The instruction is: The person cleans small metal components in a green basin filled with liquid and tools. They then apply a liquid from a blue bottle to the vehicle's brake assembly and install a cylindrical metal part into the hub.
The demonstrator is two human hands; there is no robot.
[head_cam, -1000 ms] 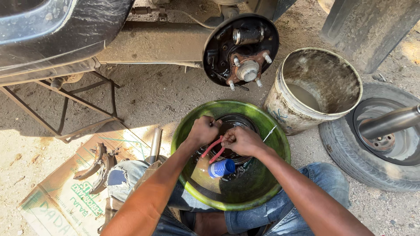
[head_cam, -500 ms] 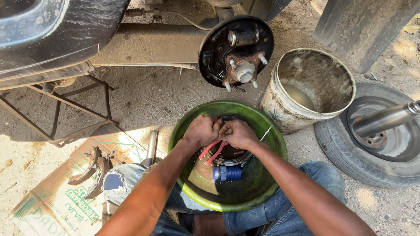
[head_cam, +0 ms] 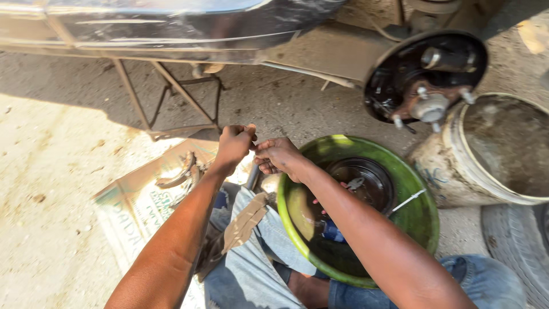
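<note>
Both hands are now lifted out of the green basin [head_cam: 420, 209], where they were working half a second ago, and are meeting at the middle of the frame, left of the basin's rim. Left hand [head_cam: 233, 147] is curling into a closed fist with the thumb pressing on top, and right hand [head_cam: 278, 157] is bending its fingers inward just beside it, fingertips pointing at the left fist; whatever small piece they are pinching between them is hidden, so I cannot tell what it is. Inside the basin a black brake drum [head_cam: 366, 183] is lying in dark liquid, with a blue bottle [head_cam: 333, 232] partly showing under the right forearm and a thin light stick [head_cam: 409, 201] leaning against the right side of the rim. Curved brake shoes [head_cam: 178, 171] are resting on a flattened cardboard box [head_cam: 134, 200] at the lower left, near the person's denim-clad knees. At the upper right the bare wheel hub [head_cam: 430, 106] with its studs is sticking out from a dark backing plate [head_cam: 389, 80] under the car body [head_cam: 171, 23]. A dirty white bucket [head_cam: 457, 166] is standing just right of the basin, and a tyre [head_cam: 517, 246] is lying at the lower right edge. A metal stand [head_cam: 166, 97] is propping up the car at the upper left.
</note>
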